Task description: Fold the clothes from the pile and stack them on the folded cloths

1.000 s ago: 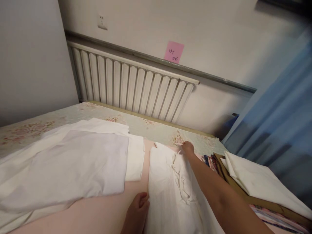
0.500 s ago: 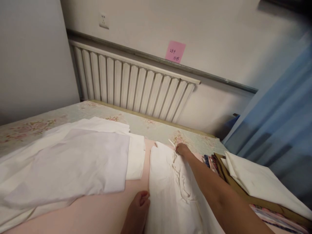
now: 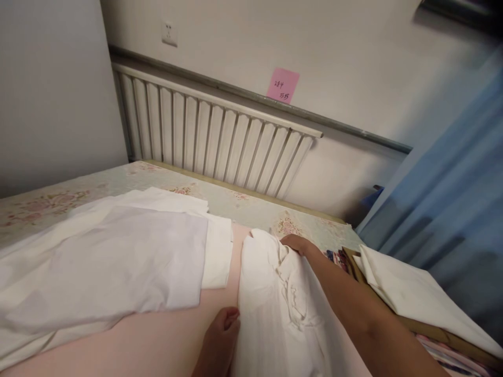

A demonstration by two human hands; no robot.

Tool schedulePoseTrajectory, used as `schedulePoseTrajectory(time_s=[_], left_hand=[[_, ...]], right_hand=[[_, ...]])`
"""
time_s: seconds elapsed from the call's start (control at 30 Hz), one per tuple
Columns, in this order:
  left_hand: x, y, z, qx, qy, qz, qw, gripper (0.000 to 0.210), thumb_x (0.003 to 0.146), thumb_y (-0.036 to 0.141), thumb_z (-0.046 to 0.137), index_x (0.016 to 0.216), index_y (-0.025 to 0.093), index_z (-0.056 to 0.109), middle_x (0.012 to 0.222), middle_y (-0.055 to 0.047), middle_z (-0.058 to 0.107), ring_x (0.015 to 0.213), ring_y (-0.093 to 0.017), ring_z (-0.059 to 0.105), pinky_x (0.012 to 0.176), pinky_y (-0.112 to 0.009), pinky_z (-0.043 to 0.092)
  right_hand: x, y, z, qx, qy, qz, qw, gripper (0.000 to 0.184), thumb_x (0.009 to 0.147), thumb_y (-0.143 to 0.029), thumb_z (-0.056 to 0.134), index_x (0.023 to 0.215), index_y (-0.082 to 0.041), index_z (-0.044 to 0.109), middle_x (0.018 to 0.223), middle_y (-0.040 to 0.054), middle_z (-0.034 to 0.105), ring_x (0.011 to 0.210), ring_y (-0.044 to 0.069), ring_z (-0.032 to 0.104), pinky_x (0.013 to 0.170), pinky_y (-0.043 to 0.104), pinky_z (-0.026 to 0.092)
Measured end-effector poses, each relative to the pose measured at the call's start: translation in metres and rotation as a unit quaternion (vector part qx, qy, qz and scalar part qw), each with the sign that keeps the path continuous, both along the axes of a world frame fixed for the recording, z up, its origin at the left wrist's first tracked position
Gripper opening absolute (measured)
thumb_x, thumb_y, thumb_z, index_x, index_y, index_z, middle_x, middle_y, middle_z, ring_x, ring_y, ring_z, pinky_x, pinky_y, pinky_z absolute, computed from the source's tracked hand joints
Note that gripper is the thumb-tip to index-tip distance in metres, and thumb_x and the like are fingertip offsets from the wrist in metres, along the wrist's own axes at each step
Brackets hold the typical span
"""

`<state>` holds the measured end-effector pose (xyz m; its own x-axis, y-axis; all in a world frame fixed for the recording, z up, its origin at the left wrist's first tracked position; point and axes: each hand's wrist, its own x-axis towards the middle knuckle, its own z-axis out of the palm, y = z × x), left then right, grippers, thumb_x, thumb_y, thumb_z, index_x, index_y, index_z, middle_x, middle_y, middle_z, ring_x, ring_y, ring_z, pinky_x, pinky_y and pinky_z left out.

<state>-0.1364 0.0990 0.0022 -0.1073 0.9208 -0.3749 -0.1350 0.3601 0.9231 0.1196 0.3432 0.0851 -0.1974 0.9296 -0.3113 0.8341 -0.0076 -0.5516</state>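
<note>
A long white garment (image 3: 261, 293) lies lengthwise in front of me, its right part gathered in wrinkles and ruffles. At its far end is my right hand (image 3: 294, 243), closed on the top right corner of the cloth; the fingertips are partly hidden. My left hand (image 3: 222, 335) rests by the garment's near left edge, fingers curled and thumb tip against that edge. A spread stack of white cloth (image 3: 220, 256) lies to the left, with a pale lilac-white piece (image 3: 129, 256) on top.
Pale pink cloth (image 3: 157, 340) covers the near surface, over a floral tablecloth (image 3: 55, 201). Folded white cloth (image 3: 420, 288) sits on brown fabric (image 3: 432, 330) at the right. Behind are a radiator (image 3: 212, 131), a pink note (image 3: 283, 85) and a blue curtain (image 3: 444, 183).
A thin white strip at my right fingertips, sticking up before, no longer shows. My right hand has turned flatter over the garment's far corner. My left hand has barely moved.
</note>
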Motion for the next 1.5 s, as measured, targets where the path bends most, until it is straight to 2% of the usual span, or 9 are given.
schedulePoseTrajectory(time_s=[0.17, 0.33, 0.43, 0.67, 0.87, 1.07, 1.23, 1.4, 1.5], left_hand=[[0.001, 0.000, -0.001, 0.010, 0.001, 0.000, 1.000, 0.022, 0.072, 0.028, 0.062, 0.090, 0.016, 0.066, 0.089, -0.009, 0.074, 0.089, -0.023, 0.069, 0.079, -0.032, 0.053], [0.001, -0.002, 0.006, -0.001, 0.024, -0.004, 1.000, 0.023, 0.073, 0.030, 0.059, 0.091, 0.017, 0.066, 0.089, -0.008, 0.074, 0.089, -0.023, 0.069, 0.077, -0.031, 0.053], [0.001, -0.004, 0.008, 0.009, 0.027, -0.006, 1.000, 0.023, 0.075, 0.029, 0.056, 0.092, 0.017, 0.065, 0.088, -0.007, 0.074, 0.086, -0.022, 0.069, 0.075, -0.031, 0.053], [0.000, 0.001, 0.001, 0.015, 0.050, -0.011, 0.999, 0.021, 0.071, 0.029, 0.059, 0.087, 0.017, 0.065, 0.080, -0.005, 0.074, 0.083, -0.023, 0.069, 0.074, -0.030, 0.052], [0.000, 0.003, -0.005, 0.028, 0.041, -0.017, 0.999, 0.022, 0.071, 0.029, 0.057, 0.088, 0.017, 0.065, 0.083, -0.006, 0.074, 0.083, -0.022, 0.069, 0.075, -0.030, 0.051], [0.001, 0.004, -0.012, 0.032, 0.055, -0.011, 0.998, 0.027, 0.069, 0.034, 0.060, 0.089, 0.017, 0.066, 0.085, -0.007, 0.074, 0.086, -0.024, 0.069, 0.078, -0.033, 0.052], [0.002, 0.007, -0.021, 0.036, 0.039, -0.014, 0.998, 0.028, 0.070, 0.032, 0.056, 0.090, 0.016, 0.065, 0.085, -0.007, 0.074, 0.085, -0.023, 0.069, 0.077, -0.032, 0.051], [0.002, 0.005, -0.012, 0.028, 0.046, -0.011, 0.998, 0.025, 0.070, 0.031, 0.058, 0.089, 0.016, 0.066, 0.083, -0.007, 0.075, 0.085, -0.023, 0.070, 0.077, -0.031, 0.052], [0.001, 0.004, -0.003, 0.020, 0.055, -0.011, 0.998, 0.023, 0.070, 0.029, 0.059, 0.087, 0.017, 0.067, 0.083, -0.007, 0.075, 0.086, -0.024, 0.070, 0.076, -0.031, 0.053]], right_hand=[[0.000, -0.006, 0.009, -0.035, 0.022, 0.035, 0.999, 0.025, 0.078, -0.030, 0.055, 0.090, -0.018, 0.073, 0.088, 0.0034, 0.075, 0.081, 0.019, 0.067, 0.066, 0.024, 0.050], [-0.005, -0.008, 0.011, -0.025, -0.004, 0.061, 0.998, 0.026, 0.063, -0.020, 0.060, 0.085, -0.020, 0.075, 0.077, -0.0021, 0.072, 0.073, 0.016, 0.061, 0.064, 0.021, 0.043], [-0.010, -0.009, 0.009, -0.015, -0.016, 0.075, 0.997, 0.024, 0.060, -0.017, 0.060, 0.080, -0.020, 0.074, 0.070, -0.0045, 0.068, 0.069, 0.013, 0.056, 0.062, 0.021, 0.039], [-0.013, -0.012, -0.001, 0.003, -0.033, 0.061, 0.998, 0.015, 0.062, -0.020, 0.058, 0.072, -0.017, 0.068, 0.060, -0.0054, 0.058, 0.059, 0.009, 0.046, 0.055, 0.020, 0.033], [-0.009, -0.013, 0.006, 0.003, -0.055, 0.065, 0.996, 0.018, 0.063, -0.021, 0.058, 0.076, -0.018, 0.071, 0.065, -0.0040, 0.063, 0.061, 0.010, 0.049, 0.057, 0.019, 0.035], [-0.015, -0.023, 0.015, 0.000, -0.072, 0.089, 0.993, 0.031, 0.066, -0.024, 0.064, 0.096, -0.021, 0.073, 0.080, -0.0032, 0.069, 0.070, 0.012, 0.056, 0.063, 0.020, 0.040], [-0.014, -0.025, 0.020, 0.008, -0.095, 0.098, 0.991, 0.021, 0.070, -0.035, 0.067, 0.084, -0.021, 0.075, 0.079, -0.0006, 0.071, 0.078, 0.017, 0.059, 0.067, 0.023, 0.042], [-0.004, -0.026, 0.029, 0.020, -0.109, 0.097, 0.989, 0.025, 0.073, -0.042, 0.066, 0.065, -0.019, 0.071, 0.067, 0.0009, 0.067, 0.071, 0.018, 0.056, 0.063, 0.024, 0.039], [0.005, -0.028, 0.034, 0.025, -0.107, 0.102, 0.989, 0.024, 0.074, -0.040, 0.064, 0.064, -0.019, 0.069, 0.065, -0.0001, 0.065, 0.066, 0.016, 0.054, 0.059, 0.023, 0.037]])
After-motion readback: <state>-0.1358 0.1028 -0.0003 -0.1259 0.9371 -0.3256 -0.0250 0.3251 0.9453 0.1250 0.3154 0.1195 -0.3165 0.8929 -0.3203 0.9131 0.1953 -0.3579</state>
